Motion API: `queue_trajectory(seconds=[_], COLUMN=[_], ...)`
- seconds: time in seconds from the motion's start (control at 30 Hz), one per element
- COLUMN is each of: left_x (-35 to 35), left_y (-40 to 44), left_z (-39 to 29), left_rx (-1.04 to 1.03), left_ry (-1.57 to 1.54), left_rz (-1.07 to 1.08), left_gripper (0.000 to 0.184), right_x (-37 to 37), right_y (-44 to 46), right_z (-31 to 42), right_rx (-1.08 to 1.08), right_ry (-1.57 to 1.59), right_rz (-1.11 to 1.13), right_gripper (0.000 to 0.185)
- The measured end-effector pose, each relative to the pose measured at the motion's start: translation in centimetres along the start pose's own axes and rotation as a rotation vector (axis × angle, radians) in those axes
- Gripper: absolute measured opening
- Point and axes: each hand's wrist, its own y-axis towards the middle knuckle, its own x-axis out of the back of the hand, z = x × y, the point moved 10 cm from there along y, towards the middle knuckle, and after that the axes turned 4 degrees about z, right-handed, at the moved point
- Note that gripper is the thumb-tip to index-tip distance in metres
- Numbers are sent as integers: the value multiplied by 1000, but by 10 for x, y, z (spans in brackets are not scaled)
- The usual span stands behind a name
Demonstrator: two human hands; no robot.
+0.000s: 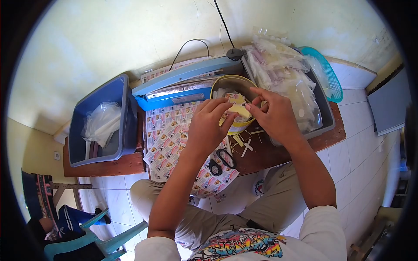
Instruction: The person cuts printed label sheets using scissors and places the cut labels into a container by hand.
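Both hands are raised over a round yellow-rimmed tin [215,87]. A pale yellow paper slip [240,110] lies between my fingertips at the tin's opening. My left hand [209,122] is closed, thumb and fingers pinching the slip's near side. My right hand [276,115] is curled, its thumb at the slip's right end; its finger pads are partly hidden. Inside the tin, printed labels and clear plastic packets [221,93] show behind the slip. Black-handled scissors [222,162] rest on printed label sheets [172,141] below my left hand.
A blue heat sealer [178,87] stands behind the sheets. On the left, a grey tub [126,115] contains plastic bags. Filled clear bags [283,82] heap in a tray [329,122] at right, beside a teal basket [335,82]. Yellow paper scraps [239,140] litter the wooden table [250,158].
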Motion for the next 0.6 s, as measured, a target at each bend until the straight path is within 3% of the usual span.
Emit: queue_trajectory(seconds=[0.6], left_x=[18], left_y=[-4], left_z=[-6], left_rx=[-3], left_ry=[-75], left_rz=[-35], left_gripper=[20], right_x=[-7], right_y=[-11], right_z=[29], right_rx=[75], right_ry=[41], right_rz=[-29], right_gripper=[46])
